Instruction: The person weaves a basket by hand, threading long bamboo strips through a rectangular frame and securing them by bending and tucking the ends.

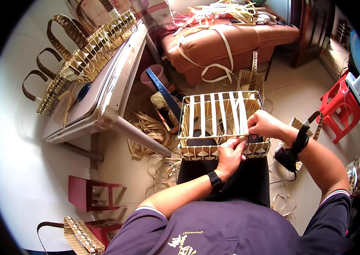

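A rectangular woven basket [182,143] in cream and dark strips rests on my lap. Several pale flat strips [214,112] run side by side across its wire-framed top, from the far edge to the near one. My left hand [229,154] is closed on the near rim, its thumb and fingers pinching the edge close to the end of the rightmost strip. Just above it, my right hand [266,124] comes in from the right with fingers pinched together beside that strip. What lies between those fingertips is hidden.
Several handled baskets [84,59] stand on a table [103,89] at the left. Loose strips [150,131] and a pink bin [152,74] are on the floor. A brown sofa [214,44] holds more strips. Red stools [341,106] stand right and lower left [82,193].
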`<state>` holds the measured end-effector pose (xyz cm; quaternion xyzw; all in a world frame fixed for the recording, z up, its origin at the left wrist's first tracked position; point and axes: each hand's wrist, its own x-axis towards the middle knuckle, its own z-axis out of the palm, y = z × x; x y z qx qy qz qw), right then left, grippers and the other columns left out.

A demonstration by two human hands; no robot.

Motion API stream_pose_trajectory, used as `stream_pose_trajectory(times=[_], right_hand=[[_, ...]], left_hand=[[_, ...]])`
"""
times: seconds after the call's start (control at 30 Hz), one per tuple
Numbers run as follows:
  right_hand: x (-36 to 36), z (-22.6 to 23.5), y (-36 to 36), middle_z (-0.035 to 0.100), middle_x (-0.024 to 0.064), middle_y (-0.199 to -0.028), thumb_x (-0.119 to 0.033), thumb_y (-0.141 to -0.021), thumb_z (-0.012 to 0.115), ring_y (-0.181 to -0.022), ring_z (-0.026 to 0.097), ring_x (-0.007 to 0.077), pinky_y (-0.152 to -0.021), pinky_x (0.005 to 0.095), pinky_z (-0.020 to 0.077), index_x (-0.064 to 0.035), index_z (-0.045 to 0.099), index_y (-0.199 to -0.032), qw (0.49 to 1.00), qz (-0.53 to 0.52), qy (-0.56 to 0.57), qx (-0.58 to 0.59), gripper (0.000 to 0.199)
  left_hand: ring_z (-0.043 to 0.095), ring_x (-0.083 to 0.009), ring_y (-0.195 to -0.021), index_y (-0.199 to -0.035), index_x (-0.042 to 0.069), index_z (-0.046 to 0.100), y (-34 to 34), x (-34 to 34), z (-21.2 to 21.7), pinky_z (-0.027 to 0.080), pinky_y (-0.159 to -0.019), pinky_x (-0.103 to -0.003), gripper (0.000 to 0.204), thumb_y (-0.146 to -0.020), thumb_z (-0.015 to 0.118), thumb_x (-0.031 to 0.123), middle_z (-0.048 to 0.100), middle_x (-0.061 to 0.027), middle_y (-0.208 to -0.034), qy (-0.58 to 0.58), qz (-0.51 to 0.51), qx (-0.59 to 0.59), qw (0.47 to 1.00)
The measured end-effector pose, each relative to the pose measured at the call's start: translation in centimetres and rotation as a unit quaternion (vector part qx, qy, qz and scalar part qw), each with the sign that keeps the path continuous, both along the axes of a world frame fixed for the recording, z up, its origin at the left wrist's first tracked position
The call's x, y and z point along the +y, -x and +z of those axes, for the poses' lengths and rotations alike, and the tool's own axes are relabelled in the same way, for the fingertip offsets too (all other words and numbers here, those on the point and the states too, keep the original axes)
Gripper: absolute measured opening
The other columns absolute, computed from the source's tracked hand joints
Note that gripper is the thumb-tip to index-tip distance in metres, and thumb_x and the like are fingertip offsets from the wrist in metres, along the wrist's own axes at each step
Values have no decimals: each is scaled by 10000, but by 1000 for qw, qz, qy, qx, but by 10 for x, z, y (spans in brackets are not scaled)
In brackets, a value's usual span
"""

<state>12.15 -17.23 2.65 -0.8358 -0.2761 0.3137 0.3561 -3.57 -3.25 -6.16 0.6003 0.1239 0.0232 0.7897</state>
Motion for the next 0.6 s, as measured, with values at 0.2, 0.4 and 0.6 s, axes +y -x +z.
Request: stream_pose_trajectory(times=[0.2, 0.4, 0.6], right_hand=[[-20, 5, 78, 731, 150, -899, -146, -963, 764, -834, 724, 331, -739, 440, 556, -35, 761, -896, 913, -139, -138, -357, 130], [-37, -32, 130, 832, 152, -1008, -157, -1064, 746, -890, 791, 150, -806, 306, 603, 30, 795, -1111, 946, -230, -212, -80, 199], [-25, -46, 128, 789, 31, -952, -171, -1089, 744, -824, 705, 107, -755, 274, 579, 15, 808, -1084, 899, -223, -326, 191, 196]], left_hand=[[602, -33, -568, -1321, 29, 757, 15, 17, 27, 470, -485, -193, 315, -1196, 548, 230, 814, -47, -1157, -11, -114, 54, 992], [644, -39, -621, -1395, 75, 701, 23, 29, 35, 422, -484, -176, 320, -1206, 532, 270, 791, -35, -1254, 94, -248, 111, 958], [469, -20, -541, -1402, 48, 638, 23, 50, 29, 339, -455, -167, 314, -1201, 533, 265, 786, -88, -1268, 356, -326, 266, 834]])
